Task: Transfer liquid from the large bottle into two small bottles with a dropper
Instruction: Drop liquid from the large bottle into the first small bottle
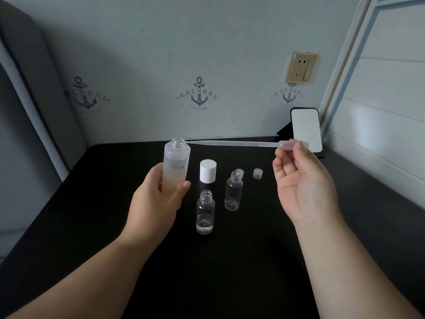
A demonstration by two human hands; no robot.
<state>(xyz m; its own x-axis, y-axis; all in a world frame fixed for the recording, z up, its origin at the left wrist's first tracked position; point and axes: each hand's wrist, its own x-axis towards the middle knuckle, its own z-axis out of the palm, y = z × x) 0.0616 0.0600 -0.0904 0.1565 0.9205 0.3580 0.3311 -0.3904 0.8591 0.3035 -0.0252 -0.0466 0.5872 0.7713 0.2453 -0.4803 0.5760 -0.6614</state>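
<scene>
- While the large bottle (pixel 176 165) is held off the table (pixel 253 261) near its left-centre, the transfer reads as partly done, approx. one small bottle started.
- Left hand (pixel 158 194): fingers and thumb wrapped round the lower body of the large bottle; bottle upright w/ slight tilt, cap off, neck open.
- Right hand (pixel 301 178): thumb and fingertips pinching the bulb end of the dropper (pixel 232 143); remaining fingers loosely spread, palm facing the camera.
- Dropper lies approx. horizontal, tip at or just beside the large bottle's mouth; cannot tell if the tip is inside the rim. No liquid discernible in the stem.
- Near small bottle (pixel 205 212), centre of table: uncapped, shallow layer of clear liquid at the bottom. Judged: filling begun, well short of full.
- Far small bottle (pixel 233 191), just right of and behind the first: uncapped, looks dry. Judged: not yet started.
- White cap (pixel 208 170) stands behind the near small bottle; two small clear caps (pixel 257 174), one mostly hidden behind the far bottle, sit toward the back edge.
- Outstanding, by judgement: further draws for the near bottle, all of the far bottle, then capping of three bottles.
- Phone (pixel 305 128) propped at back right corner, not involved.
</scene>
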